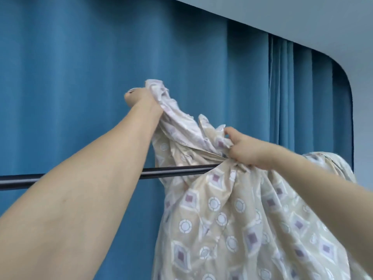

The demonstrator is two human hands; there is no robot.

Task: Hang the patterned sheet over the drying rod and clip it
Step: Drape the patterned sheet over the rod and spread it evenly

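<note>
A beige patterned sheet point(232, 219) with purple diamonds and white circles is bunched over the dark drying rod point(173, 171), most of it hanging down on the near side at the right. My left hand point(143, 98) is raised above the rod and grips a bunched end of the sheet. My right hand point(245, 149) grips a gathered fold of the sheet right at the rod. The rod's right part is hidden under the cloth. No clip is in view.
A blue curtain point(80, 77) hangs close behind the rod across the whole view. A grey wall or ceiling edge point(302, 15) runs along the top right. The rod's left stretch point(18, 180) is bare.
</note>
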